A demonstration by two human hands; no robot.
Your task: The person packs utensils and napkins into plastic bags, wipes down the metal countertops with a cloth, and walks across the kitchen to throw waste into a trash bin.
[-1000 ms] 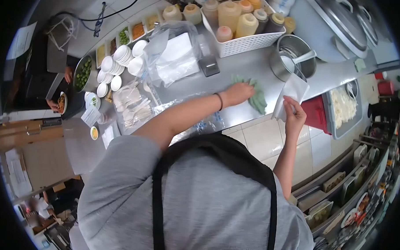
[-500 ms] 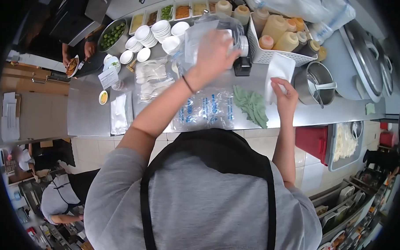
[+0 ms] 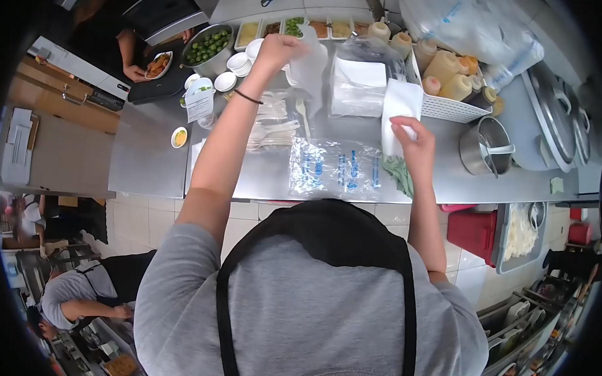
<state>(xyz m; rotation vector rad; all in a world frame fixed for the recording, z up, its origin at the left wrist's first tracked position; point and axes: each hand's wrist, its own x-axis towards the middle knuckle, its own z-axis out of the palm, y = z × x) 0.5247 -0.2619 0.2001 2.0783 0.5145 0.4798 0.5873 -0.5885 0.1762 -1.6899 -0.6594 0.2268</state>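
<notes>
My left hand [image 3: 279,53] is raised over the back of the counter, its fingers pinching the top of a thin translucent plastic bag [image 3: 311,79] that hangs down, slightly blurred. In my right hand [image 3: 414,140] is a folded white paper napkin [image 3: 402,107], pinched near its lower end. Between the hands lies a stack of white sheets in clear plastic [image 3: 359,90]. Below the napkin a green cloth [image 3: 399,175] shows in part. A clear plastic wrapper with blue print [image 3: 335,169] lies near the counter's front edge, beside white plastic forks [image 3: 271,130].
A white basket of sauce bottles [image 3: 453,108] and a steel pot [image 3: 486,151] stand to the right. Small white cups [image 3: 239,64], a pot of green limes [image 3: 209,50] and topping trays [image 3: 320,29] line the back left. A co-worker's hand [image 3: 136,73] holds a food dish.
My left hand has moved left from the stack and now holds up the translucent bag. The napkin in my right hand now overlaps the green cloth. The camera view has shifted.
</notes>
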